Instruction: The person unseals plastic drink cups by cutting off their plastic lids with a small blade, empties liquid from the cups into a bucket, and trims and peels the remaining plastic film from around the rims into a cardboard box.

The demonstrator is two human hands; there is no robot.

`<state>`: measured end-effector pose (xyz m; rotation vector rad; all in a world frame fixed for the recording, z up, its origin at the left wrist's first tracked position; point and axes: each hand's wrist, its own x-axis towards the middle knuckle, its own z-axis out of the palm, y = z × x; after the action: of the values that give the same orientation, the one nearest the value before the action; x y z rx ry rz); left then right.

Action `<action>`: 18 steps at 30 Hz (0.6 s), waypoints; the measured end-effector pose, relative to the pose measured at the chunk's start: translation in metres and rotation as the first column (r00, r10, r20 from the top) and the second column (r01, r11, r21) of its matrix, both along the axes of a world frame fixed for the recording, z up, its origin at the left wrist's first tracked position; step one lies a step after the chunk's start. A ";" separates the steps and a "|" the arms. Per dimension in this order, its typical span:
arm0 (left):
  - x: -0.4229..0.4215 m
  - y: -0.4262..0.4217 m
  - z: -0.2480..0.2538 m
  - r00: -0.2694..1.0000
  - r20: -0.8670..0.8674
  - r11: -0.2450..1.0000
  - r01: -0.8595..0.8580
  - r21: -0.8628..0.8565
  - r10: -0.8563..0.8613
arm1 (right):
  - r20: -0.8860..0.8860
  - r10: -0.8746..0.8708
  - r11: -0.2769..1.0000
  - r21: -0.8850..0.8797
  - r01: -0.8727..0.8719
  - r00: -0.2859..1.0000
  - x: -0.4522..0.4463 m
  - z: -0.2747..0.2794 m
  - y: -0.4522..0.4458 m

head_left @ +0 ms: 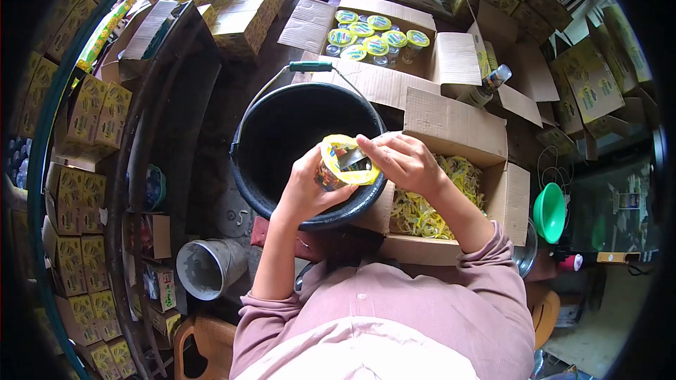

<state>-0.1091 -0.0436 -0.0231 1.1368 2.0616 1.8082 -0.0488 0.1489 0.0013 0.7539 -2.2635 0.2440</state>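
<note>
Over the black bucket (271,109), my left hand (308,186) is wrapped round a plastic cup (329,177) with a yellow printed film lid (366,176). The middle of the lid is open and the dark inside of the cup shows. My right hand (407,160) pinches a flat metal blade (350,158), which reaches into the opening at the lid. Its handle, if it has one, is hidden by my fingers. Just beneath my right forearm stands a cardboard box of yellow and clear plastic strips (429,207).
Behind the bucket, an open carton (422,79) holds several lidded cups (375,46). A bottle (496,79) leans at its right. A grey bucket (211,267) stands on the floor at left. A green bowl (550,212) is at right. Stacked yellow cartons (84,200) line the left shelf.
</note>
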 end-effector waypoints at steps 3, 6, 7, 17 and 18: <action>-0.001 0.001 0.005 0.985 0.140 0.994 0.094 0.049 -0.100 | -0.026 0.024 0.999 -0.026 -0.025 0.999 -0.004 0.004 0.002; 0.000 0.003 0.003 0.931 0.288 0.973 0.196 0.122 -0.223 | -0.023 0.034 0.997 -0.067 -0.035 0.999 -0.005 0.008 0.002; 0.001 0.002 0.001 0.893 0.359 0.960 0.225 0.164 -0.271 | -0.019 0.035 0.997 -0.068 -0.036 0.999 -0.005 0.009 0.002; -0.012 -0.006 -0.017 0.341 0.706 0.773 0.416 0.480 -0.621 | -0.009 0.018 0.996 -0.083 -0.019 1.000 -0.006 0.003 0.000; -0.011 -0.006 -0.009 0.420 0.682 0.796 0.398 0.455 -0.599 | -0.006 0.015 0.995 -0.097 -0.015 1.000 -0.007 0.003 0.000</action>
<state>-0.1196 -0.0492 -0.0324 0.6299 0.8556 1.7488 -0.0557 0.1488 0.0043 0.7203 -2.2244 0.3558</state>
